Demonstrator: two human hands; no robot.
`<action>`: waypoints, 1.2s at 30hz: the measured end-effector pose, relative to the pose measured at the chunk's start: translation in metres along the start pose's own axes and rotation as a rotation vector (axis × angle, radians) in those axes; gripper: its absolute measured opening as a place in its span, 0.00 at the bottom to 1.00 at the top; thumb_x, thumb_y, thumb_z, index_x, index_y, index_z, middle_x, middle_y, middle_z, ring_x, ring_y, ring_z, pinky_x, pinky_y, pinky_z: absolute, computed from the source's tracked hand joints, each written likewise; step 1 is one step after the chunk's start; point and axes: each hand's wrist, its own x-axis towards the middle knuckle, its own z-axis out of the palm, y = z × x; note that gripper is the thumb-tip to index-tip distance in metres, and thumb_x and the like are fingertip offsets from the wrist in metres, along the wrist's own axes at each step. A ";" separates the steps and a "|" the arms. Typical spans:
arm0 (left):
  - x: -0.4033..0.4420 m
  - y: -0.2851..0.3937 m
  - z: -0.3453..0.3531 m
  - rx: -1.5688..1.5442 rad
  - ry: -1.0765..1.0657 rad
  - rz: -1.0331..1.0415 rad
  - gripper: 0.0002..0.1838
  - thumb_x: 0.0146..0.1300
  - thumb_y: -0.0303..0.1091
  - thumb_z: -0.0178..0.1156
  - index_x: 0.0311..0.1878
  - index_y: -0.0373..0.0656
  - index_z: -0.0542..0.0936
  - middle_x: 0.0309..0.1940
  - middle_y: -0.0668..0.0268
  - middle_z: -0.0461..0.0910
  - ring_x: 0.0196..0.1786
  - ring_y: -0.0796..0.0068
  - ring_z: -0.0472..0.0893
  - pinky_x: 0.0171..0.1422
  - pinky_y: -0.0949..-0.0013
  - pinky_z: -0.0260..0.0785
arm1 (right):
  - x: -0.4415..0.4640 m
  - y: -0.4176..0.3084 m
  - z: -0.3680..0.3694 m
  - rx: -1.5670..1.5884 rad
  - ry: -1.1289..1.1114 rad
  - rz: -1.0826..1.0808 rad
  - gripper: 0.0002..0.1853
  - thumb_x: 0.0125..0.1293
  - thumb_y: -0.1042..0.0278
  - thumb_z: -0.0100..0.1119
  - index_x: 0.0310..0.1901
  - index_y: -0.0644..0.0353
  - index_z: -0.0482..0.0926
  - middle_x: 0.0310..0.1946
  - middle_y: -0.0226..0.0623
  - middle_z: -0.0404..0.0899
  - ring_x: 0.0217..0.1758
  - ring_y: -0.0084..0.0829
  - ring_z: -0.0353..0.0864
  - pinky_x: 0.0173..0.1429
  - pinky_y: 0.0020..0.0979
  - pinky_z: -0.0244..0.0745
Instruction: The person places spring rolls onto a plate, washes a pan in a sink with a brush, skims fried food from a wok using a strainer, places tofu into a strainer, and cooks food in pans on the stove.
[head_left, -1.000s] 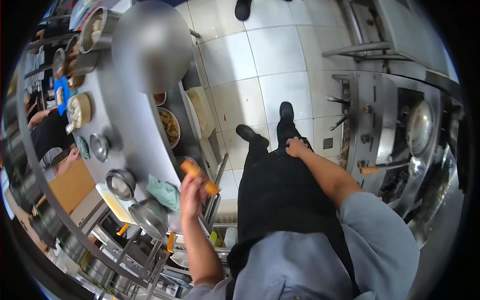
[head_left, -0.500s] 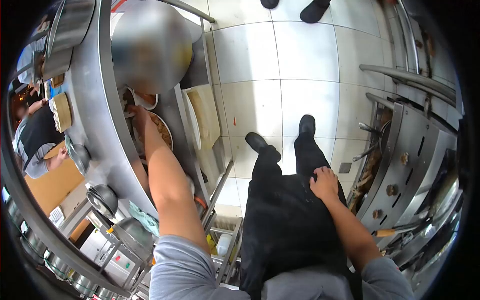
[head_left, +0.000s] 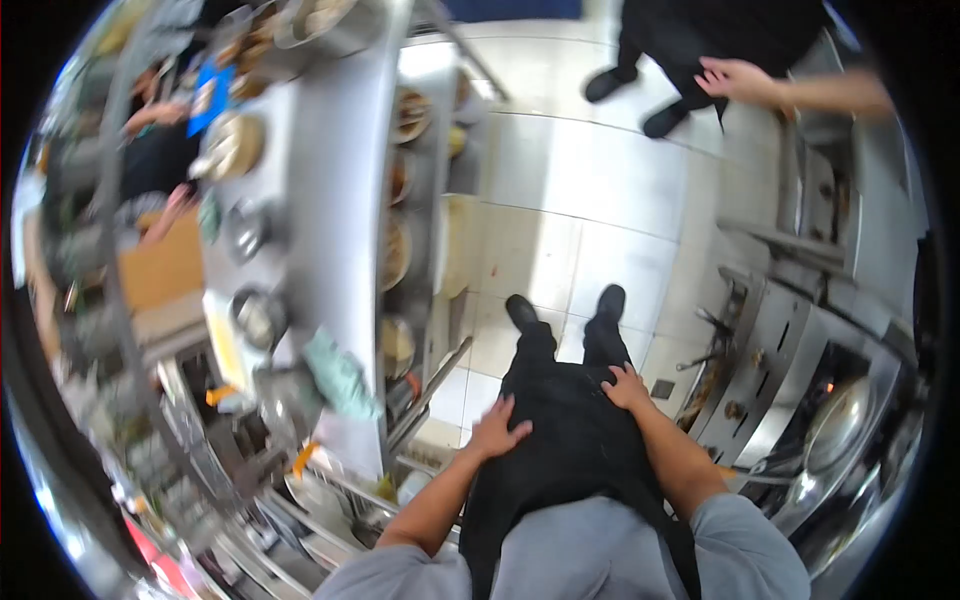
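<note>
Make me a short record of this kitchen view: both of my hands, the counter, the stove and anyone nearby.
left hand: fingers spread, beside the black apron, nothing visibly held
right hand: at the apron's other side
counter: green cloth near its end
stove: round metal pan
nearby: co-worker's hand, upper right

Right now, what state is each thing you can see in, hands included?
Left hand: open, nothing visible in it.
Right hand: open, at the apron.
Green cloth: crumpled at the counter edge.
Steel bowl: uncovered, white contents.
Tan container: uncovered, white contents.
Stove: orange glow; whether lit is unclear.
</note>
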 end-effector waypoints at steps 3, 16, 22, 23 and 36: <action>-0.069 -0.009 -0.041 -0.285 -0.228 -0.318 0.37 0.63 0.66 0.51 0.64 0.47 0.73 0.61 0.48 0.73 0.63 0.44 0.72 0.70 0.53 0.61 | -0.007 0.013 -0.005 0.245 -0.232 0.008 0.41 0.63 0.39 0.54 0.72 0.57 0.59 0.71 0.57 0.56 0.75 0.50 0.56 0.76 0.43 0.54; -0.061 -0.108 -0.223 -0.101 1.073 -0.429 0.27 0.64 0.44 0.55 0.67 0.53 0.70 0.72 0.55 0.59 0.72 0.43 0.58 0.72 0.38 0.49 | 0.045 0.053 -0.096 0.012 -0.587 0.271 0.33 0.70 0.44 0.47 0.72 0.47 0.59 0.70 0.45 0.61 0.66 0.50 0.68 0.56 0.55 0.74; -0.098 -0.142 -0.157 -0.102 1.164 -0.405 0.31 0.64 0.46 0.56 0.70 0.51 0.66 0.70 0.52 0.61 0.72 0.43 0.59 0.72 0.36 0.48 | 0.019 -0.100 -0.130 0.163 -0.482 0.031 0.30 0.67 0.44 0.51 0.67 0.48 0.66 0.67 0.40 0.66 0.65 0.46 0.69 0.59 0.54 0.71; -0.113 -0.148 -0.142 -0.114 1.185 -0.440 0.31 0.63 0.45 0.56 0.69 0.49 0.66 0.70 0.52 0.62 0.72 0.43 0.59 0.73 0.37 0.48 | -0.015 -0.143 -0.137 0.159 -0.415 0.008 0.30 0.67 0.44 0.52 0.67 0.49 0.66 0.65 0.40 0.67 0.65 0.45 0.69 0.59 0.54 0.70; -0.179 -0.167 -0.150 -0.760 1.175 -0.274 0.28 0.65 0.40 0.59 0.65 0.37 0.67 0.55 0.50 0.76 0.57 0.54 0.74 0.66 0.54 0.63 | -0.054 -0.281 -0.085 0.103 -0.247 -0.299 0.27 0.67 0.51 0.57 0.63 0.56 0.72 0.57 0.40 0.77 0.59 0.36 0.74 0.62 0.39 0.70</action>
